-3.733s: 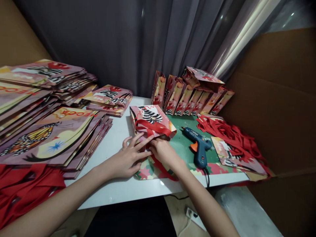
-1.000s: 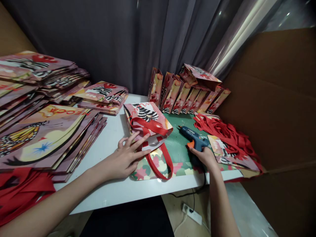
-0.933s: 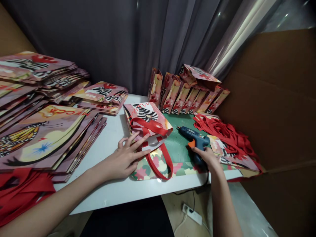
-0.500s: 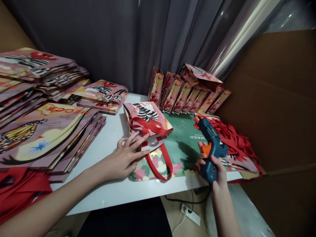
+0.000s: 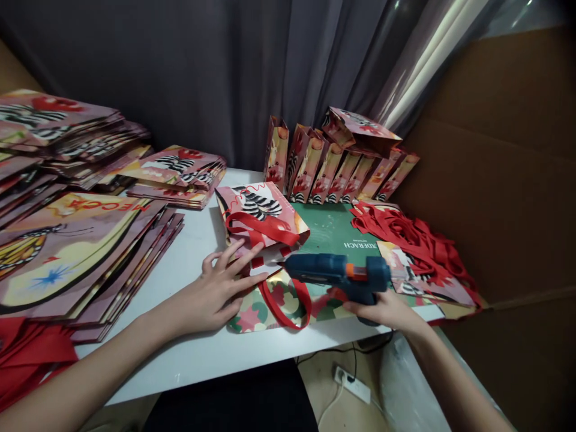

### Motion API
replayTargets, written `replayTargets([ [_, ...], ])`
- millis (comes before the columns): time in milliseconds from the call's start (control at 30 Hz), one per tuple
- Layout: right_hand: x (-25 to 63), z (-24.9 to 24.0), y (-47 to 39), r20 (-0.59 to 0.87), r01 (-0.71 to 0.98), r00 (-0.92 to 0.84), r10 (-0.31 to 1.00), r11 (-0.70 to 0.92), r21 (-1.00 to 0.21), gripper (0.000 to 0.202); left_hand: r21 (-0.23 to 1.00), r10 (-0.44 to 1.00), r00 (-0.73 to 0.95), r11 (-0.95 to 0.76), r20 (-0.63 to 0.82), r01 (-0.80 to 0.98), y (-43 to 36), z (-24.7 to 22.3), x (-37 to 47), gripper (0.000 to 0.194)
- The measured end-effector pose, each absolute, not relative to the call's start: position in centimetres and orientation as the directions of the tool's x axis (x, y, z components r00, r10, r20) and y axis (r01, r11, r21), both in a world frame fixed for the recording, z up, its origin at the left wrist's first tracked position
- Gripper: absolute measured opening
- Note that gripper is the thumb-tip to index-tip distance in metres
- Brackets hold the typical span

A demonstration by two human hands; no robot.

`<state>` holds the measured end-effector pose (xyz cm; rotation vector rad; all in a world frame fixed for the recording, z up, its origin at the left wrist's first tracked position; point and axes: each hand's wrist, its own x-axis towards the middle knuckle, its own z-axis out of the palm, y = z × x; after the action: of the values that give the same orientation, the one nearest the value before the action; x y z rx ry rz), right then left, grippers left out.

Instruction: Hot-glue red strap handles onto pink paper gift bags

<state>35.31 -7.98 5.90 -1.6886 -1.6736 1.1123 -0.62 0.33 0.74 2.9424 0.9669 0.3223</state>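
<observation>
A pink paper gift bag (image 5: 288,210) with a zebra print lies on its side, its mouth towards me. One red ribbon handle (image 5: 263,227) rests over its upper face; another red ribbon handle (image 5: 303,306) loops out in front. My left hand (image 5: 225,285) lies with fingers spread across the bag's opening and the ribbon. In my right hand (image 5: 378,303) is a dark blue glue gun (image 5: 319,268) with an orange trigger, held level. Its nozzle points left, right at the bag's mouth; whether it touches cannot be told.
Under the bag lies a green printed sheet (image 5: 328,231). Stacks of flat bags (image 5: 90,258) fill the left. Several upright bags (image 5: 310,168) stand along the curtain (image 5: 193,78). Red ribbons (image 5: 405,231) are piled at right beside a cardboard wall (image 5: 490,162). A power strip (image 5: 351,384) lies below.
My right hand has swung the glue gun left and turned it from pointing up to level, bringing its nozzle to the bag's mouth. My left hand stays on the bag. The view shifted slightly.
</observation>
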Motion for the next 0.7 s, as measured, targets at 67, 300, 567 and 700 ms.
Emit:
replayTargets([
  [67,33.7,6.5,-6.2,-0.116,0.556,-0.245,0.963,0.041,-0.830,0.026,0.093,0.592,0.785,-0.805,0.181,0.586,0.2,0.9,-0.8,0.067],
  [300,31.5,5.3,-1.8,-0.085,0.604,-0.451,0.889,0.234,-0.762,0.010,0.051,0.560,0.809,-0.827,0.182,0.560,0.3,0.8,-1.8,0.059],
  [567,30.6,4.2,0.1,-0.082,0.554,-0.529,0.845,0.271,-0.787,0.016,-0.023,0.522,0.828,-0.843,0.206,0.537,0.6,0.7,-2.4,0.062],
  [700,30.4,4.2,0.6,-0.076,0.531,-0.550,0.832,0.278,-0.801,0.016,-0.020,0.557,0.812,-0.823,0.173,0.568,0.2,1.2,-2.1,0.063],
])
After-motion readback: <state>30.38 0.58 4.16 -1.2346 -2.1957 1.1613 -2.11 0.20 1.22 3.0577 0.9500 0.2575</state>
